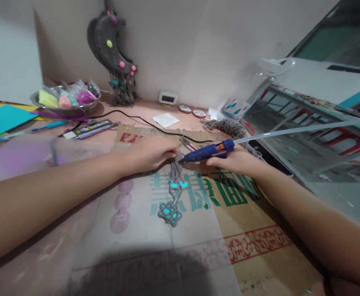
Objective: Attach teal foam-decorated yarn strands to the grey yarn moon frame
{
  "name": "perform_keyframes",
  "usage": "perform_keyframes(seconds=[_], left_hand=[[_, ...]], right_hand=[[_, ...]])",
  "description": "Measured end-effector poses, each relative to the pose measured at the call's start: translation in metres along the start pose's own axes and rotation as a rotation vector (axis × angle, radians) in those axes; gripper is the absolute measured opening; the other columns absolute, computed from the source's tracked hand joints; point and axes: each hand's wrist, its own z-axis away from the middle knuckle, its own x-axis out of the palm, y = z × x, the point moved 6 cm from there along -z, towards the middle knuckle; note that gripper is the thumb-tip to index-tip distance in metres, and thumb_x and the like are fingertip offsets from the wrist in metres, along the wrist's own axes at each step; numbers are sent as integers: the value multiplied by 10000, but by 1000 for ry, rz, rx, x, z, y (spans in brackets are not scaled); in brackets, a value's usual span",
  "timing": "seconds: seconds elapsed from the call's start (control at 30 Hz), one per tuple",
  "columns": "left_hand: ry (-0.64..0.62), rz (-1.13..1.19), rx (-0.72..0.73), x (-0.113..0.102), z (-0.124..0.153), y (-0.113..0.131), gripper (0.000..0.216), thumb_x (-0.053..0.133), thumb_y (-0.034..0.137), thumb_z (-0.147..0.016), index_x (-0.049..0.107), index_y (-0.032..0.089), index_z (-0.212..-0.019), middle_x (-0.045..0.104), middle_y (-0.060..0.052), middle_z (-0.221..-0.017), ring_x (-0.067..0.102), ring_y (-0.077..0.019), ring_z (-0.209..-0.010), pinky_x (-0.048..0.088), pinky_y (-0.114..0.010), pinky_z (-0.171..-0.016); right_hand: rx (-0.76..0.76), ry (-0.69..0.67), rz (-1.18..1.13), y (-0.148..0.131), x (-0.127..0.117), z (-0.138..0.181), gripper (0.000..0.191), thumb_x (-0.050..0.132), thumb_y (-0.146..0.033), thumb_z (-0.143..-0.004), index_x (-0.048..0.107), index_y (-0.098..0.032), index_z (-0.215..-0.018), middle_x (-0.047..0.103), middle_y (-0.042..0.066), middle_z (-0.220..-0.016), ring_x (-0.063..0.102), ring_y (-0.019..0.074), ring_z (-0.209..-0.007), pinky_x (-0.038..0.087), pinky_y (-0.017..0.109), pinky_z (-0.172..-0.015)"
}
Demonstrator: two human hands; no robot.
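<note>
My right hand is closed round a blue hot glue gun, whose tip points left at the top of a grey craft piece. A clear glue stick juts out of the gun's back toward the right. My left hand is closed, its fingers pinching the grey strands at the top end of that piece, right by the gun's tip. The piece lies on flattened cardboard and ends in teal hearts and a teal paw shape.
A metal bowl of coloured bits and teal paper sit at the left. A grey moon-shaped hanging leans on the wall. A black cable, grey yarn, pens, round tins and a small clock lie behind.
</note>
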Motion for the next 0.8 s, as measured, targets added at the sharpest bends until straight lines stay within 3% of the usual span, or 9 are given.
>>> perform_keyframes(seconds=[0.13,0.3,0.47,0.8], left_hand=[[1,0,12,0,0,0,194,455,227,-922,632,176,-861,696,-55,-874,627,-209,-827,424,-295,-699],[9,1,17,0,1,0,193,452,235,-926,625,176,-864,689,-56,-870,624,-209,-828,425,-294,-697],[27,31,23,-1,1,1,186,449,210,-922,619,162,-866,682,-68,-880,619,-207,-833,437,-296,-714],[69,98,31,1,2,-6,171,464,221,-917,622,163,-888,680,-65,-875,612,-196,-834,440,-288,-732]], right_hand=[[38,3,21,3,0,0,436,675,-545,-703,733,-224,-994,744,45,-990,677,294,-980,513,477,-957],[-59,12,-24,-7,1,-2,411,665,-497,-730,726,-219,-1026,736,38,-1049,672,282,-1013,522,439,-952],[-41,17,-21,-5,2,-2,434,654,-503,-735,722,-212,-1050,731,45,-1071,661,290,-1041,506,454,-973],[-38,5,-34,-3,1,-2,410,684,-492,-718,724,-226,-1027,741,40,-1026,680,281,-970,530,438,-944]])
